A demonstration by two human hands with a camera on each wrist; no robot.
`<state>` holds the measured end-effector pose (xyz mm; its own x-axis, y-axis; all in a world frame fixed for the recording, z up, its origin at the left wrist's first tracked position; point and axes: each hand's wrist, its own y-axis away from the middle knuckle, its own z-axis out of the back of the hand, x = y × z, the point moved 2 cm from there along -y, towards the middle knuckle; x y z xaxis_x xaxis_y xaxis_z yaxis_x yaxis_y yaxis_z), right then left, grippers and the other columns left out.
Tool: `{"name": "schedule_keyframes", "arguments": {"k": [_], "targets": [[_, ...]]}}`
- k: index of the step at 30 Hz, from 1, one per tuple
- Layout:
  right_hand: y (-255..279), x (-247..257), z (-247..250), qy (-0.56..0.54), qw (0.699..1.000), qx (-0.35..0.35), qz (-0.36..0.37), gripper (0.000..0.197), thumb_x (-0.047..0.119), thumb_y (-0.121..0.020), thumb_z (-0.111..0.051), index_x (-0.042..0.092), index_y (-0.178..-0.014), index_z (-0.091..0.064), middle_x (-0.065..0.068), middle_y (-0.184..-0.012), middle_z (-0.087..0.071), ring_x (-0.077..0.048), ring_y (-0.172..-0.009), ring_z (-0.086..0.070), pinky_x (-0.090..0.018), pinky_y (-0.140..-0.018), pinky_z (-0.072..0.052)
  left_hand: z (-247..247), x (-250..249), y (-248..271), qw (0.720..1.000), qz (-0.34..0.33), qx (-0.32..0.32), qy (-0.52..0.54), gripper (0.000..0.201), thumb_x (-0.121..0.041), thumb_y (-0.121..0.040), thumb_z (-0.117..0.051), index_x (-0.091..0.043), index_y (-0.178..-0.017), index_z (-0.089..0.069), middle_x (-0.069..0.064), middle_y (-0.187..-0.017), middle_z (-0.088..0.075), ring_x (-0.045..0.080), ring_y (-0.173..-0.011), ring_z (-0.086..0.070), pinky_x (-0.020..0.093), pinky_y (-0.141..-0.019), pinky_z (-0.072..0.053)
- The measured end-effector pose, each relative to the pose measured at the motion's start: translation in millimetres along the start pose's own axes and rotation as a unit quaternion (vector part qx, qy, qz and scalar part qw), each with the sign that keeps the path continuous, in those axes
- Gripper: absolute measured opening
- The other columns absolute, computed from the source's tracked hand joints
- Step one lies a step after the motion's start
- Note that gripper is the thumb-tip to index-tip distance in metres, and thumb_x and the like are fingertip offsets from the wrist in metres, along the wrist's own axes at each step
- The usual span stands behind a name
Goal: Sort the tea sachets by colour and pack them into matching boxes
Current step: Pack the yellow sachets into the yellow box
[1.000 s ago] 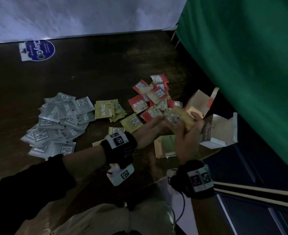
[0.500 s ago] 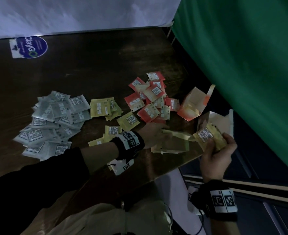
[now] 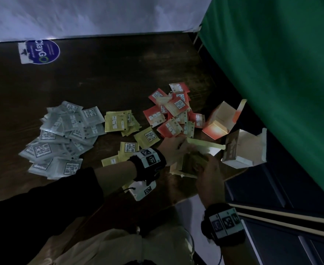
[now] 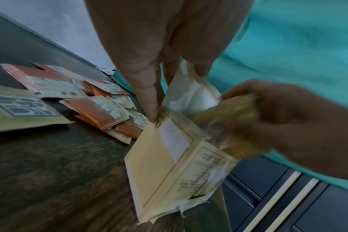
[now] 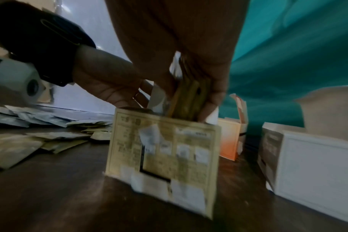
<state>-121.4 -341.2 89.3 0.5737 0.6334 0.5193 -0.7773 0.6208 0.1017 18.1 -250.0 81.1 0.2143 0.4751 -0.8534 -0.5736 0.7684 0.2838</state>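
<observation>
A yellow box (image 5: 165, 150) stands open-topped near the table's front edge. My left hand (image 3: 173, 148) holds it at the top rim, fingers (image 4: 153, 97) against its flap. My right hand (image 3: 209, 170) grips a stack of yellow sachets (image 5: 189, 100) and has their lower ends inside the box's opening. The stack (image 4: 230, 119) is blurred in the left wrist view. On the table lie loose yellow sachets (image 3: 119, 123), a grey pile (image 3: 61, 136) to the left and a red pile (image 3: 172, 113) behind the box.
An open orange box (image 3: 219, 122) and an open white box (image 3: 243, 150) stand at the table's right edge, beside a green curtain (image 3: 281, 64). A round blue sticker (image 3: 42, 51) is at the back left. The table's front edge runs just under my hands.
My right hand has swung left from beyond the table's right edge to the yellow box, bringing the yellow stack down into its opening. My left hand has stayed at the box.
</observation>
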Motion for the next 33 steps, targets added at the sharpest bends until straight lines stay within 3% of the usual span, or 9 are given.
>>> {"name": "schedule_keyframes", "arguments": {"k": [3,7,13,18,20,23,27,30,33], "targets": [[-11.7,11.2,-11.4,0.083,0.996,0.031,-0.014,0.044,0.010,-0.092,-0.053,0.004,-0.131,-0.035,-0.015,-0.123,-0.055,-0.031,-0.109,-0.060,-0.042,-0.085,-0.052,-0.9,-3.8,4.6,1.000,-0.009,-0.006,0.017,0.043,-0.044,-0.096,-0.041,-0.010,-0.118,-0.057,0.006,-0.103,-0.064,0.015,-0.085,-0.057,0.016,-0.062,-0.038],[-32.3,26.5,-20.1,0.058,0.989,0.080,-0.106,0.040,0.020,-0.099,-0.042,-0.002,-0.132,-0.035,-0.018,-0.123,-0.056,-0.036,-0.108,-0.059,-0.035,-0.079,-0.042,-6.9,-4.0,10.0,0.999,-0.004,-0.015,0.050,0.042,-0.044,-0.096,-0.041,-0.010,-0.115,-0.057,0.007,-0.104,-0.065,0.019,-0.091,-0.060,0.028,-0.076,-0.046],[-35.9,17.0,-24.1,0.055,0.981,0.145,-0.112,0.034,0.022,-0.101,-0.038,0.001,-0.121,-0.055,-0.019,-0.121,-0.059,-0.035,-0.109,-0.054,-0.027,-0.080,-0.040,-13.9,3.8,13.4,0.998,0.010,-0.032,0.049,0.048,-0.046,-0.096,-0.040,0.000,-0.092,-0.054,0.007,-0.075,-0.051,0.018,-0.065,-0.047,0.028,-0.057,-0.034],[-17.8,13.7,-14.3,0.083,0.995,0.030,-0.053,0.027,0.026,-0.096,-0.052,0.001,-0.103,-0.060,-0.020,-0.112,-0.054,-0.034,-0.102,-0.053,-0.034,-0.078,-0.041,-5.0,9.9,29.8,0.999,-0.024,-0.013,0.042,0.037,-0.042,-0.097,-0.041,-0.014,-0.114,-0.059,0.004,-0.104,-0.060,0.017,-0.091,-0.057,0.030,-0.078,-0.045],[-7.6,18.6,-8.1,0.058,0.998,-0.009,-0.013,0.015,0.022,-0.093,-0.057,0.008,-0.090,-0.057,-0.013,-0.098,-0.057,-0.025,-0.086,-0.055,-0.026,-0.064,-0.038,10.1,21.8,39.0,0.999,-0.024,-0.037,0.003,0.032,-0.037,-0.097,-0.045,-0.016,-0.118,-0.057,0.002,-0.113,-0.059,0.016,-0.099,-0.057,0.030,-0.084,-0.047],[11.1,40.8,-6.9,0.026,0.997,0.051,0.050,0.015,0.023,-0.091,-0.061,0.022,-0.082,-0.049,0.010,-0.073,-0.047,-0.003,-0.064,-0.043,-0.013,-0.054,-0.025,49.8,54.8,45.7,0.992,-0.011,-0.104,-0.064,0.029,-0.028,-0.094,-0.052,-0.016,-0.120,-0.055,0.003,-0.123,-0.053,0.017,-0.110,-0.052,0.026,-0.086,-0.041],[22.9,57.8,-47.3,0.042,0.980,0.171,0.093,0.014,0.028,-0.093,-0.057,0.018,-0.102,-0.057,0.007,-0.086,-0.056,-0.009,-0.078,-0.053,-0.018,-0.063,-0.035,108.0,105.5,23.9,0.960,0.056,-0.170,-0.214,0.062,-0.030,-0.081,-0.069,-0.017,-0.134,-0.042,0.012,-0.142,-0.034,0.031,-0.127,-0.040,0.039,-0.098,-0.043],[15.3,69.1,-86.9,0.014,0.969,0.237,0.074,0.037,0.026,-0.091,-0.059,0.012,-0.124,-0.049,-0.007,-0.118,-0.053,-0.020,-0.105,-0.055,-0.030,-0.085,-0.046,134.3,120.1,3.5,0.932,0.156,-0.084,-0.317,0.106,-0.050,-0.069,-0.076,-0.019,-0.149,-0.014,0.013,-0.154,-0.015,0.035,-0.139,-0.022,0.047,-0.109,-0.032],[4.5,80.7,-113.6,0.015,0.971,0.233,0.060,0.049,0.025,-0.090,-0.061,0.010,-0.131,-0.040,-0.010,-0.130,-0.040,-0.026,-0.119,-0.046,-0.036,-0.093,-0.044,132.8,121.2,-12.9,0.919,0.174,-0.017,-0.353,0.119,-0.054,-0.064,-0.078,-0.022,-0.150,-0.002,0.012,-0.155,-0.013,0.036,-0.138,-0.023,0.050,-0.106,-0.034]]}}
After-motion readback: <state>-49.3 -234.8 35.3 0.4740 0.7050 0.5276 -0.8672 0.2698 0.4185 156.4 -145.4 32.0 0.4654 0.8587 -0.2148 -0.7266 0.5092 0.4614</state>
